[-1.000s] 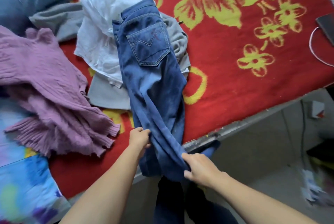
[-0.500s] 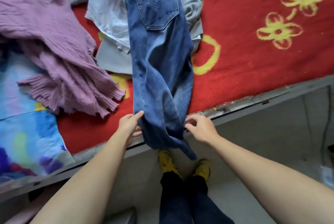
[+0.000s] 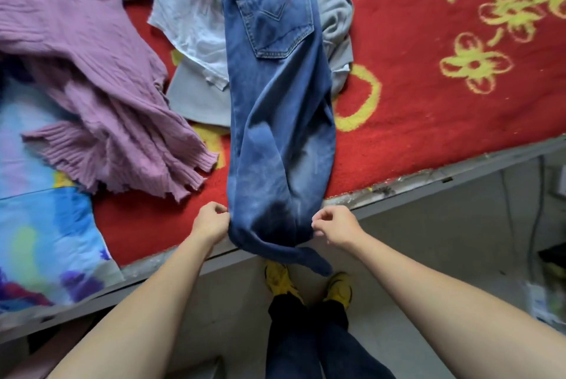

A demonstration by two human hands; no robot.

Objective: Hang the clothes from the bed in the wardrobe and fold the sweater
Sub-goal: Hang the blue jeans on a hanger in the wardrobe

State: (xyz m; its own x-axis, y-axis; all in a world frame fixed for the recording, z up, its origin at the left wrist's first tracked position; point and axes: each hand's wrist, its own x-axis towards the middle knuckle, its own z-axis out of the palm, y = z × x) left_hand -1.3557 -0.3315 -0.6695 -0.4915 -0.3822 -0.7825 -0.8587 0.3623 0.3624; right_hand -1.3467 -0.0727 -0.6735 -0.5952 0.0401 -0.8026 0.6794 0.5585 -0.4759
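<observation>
A pair of blue jeans (image 3: 275, 109) lies lengthwise on the red flowered bed cover (image 3: 428, 121), folded at the bed's near edge with a tip hanging over. My left hand (image 3: 213, 222) pinches the fold's left side and my right hand (image 3: 335, 225) pinches its right side. A crumpled purple knit sweater (image 3: 101, 84) lies to the left of the jeans. Under the jeans' upper part lie a white garment (image 3: 193, 14) and a grey garment (image 3: 335, 20).
A blue and multicoloured sheet (image 3: 39, 231) covers the bed's near left corner. The bed's grey edge (image 3: 428, 185) runs diagonally across the view. My legs and yellow shoes (image 3: 281, 280) stand on the grey floor below. Blurred clutter lies at the far right.
The hanging legs were brought up onto the bed, so the jeans now lie doubled. Both hands moved apart to the fold's two sides. The view tilted down toward the bed edge.
</observation>
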